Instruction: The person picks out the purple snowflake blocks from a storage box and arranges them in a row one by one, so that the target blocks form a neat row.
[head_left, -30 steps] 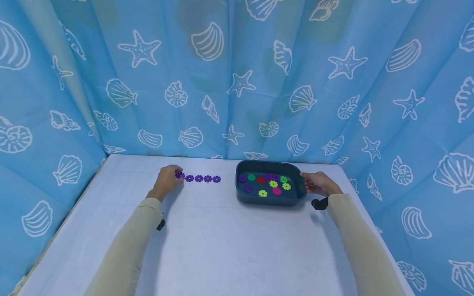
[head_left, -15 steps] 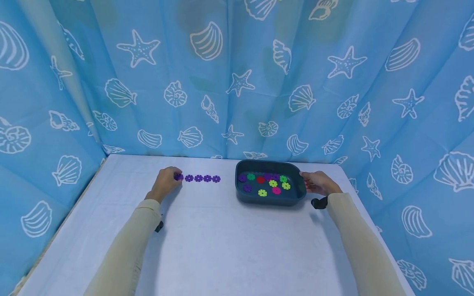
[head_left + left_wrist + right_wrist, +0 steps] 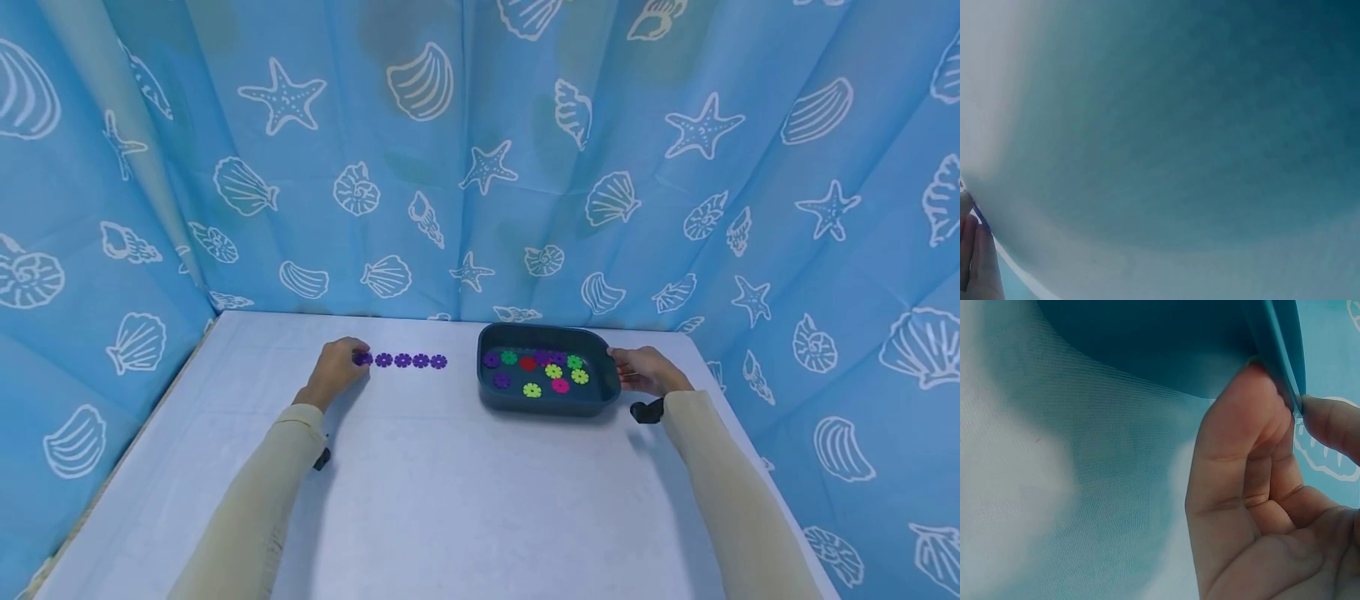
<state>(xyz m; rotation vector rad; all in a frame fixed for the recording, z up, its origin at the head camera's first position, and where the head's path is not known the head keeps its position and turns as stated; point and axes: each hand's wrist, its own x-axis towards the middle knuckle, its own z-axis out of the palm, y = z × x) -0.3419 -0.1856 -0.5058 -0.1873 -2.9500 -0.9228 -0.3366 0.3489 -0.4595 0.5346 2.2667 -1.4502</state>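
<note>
At the left end of a row of purple snowflake discs point(image 3: 403, 360) on the table, my left hand point(image 3: 333, 369) pinches one more purple snowflake disc point(image 3: 363, 359), partly hidden by the fingers. Only the fingers point(image 3: 982, 256) and a thin purple edge show at the corner of the left wrist view. My right hand point(image 3: 647, 371) holds the right end of a dark teal tub point(image 3: 536, 404). In the right wrist view the thumb point(image 3: 1333, 425) and curled fingers grip the tub's rim point(image 3: 1282, 353). Purple, green, red, pink and yellow discs point(image 3: 553, 372) lie inside the tub.
A white cloth covers the table point(image 3: 480, 492). Behind it and at both sides hangs a blue curtain point(image 3: 510, 217) with white shells and starfish, close to the table's back edge. The tub stands right of the row, near the back.
My left hand has lowered the leftmost purple disc slightly, so it sits level with the row. The right hand and the tub have stayed in place.
</note>
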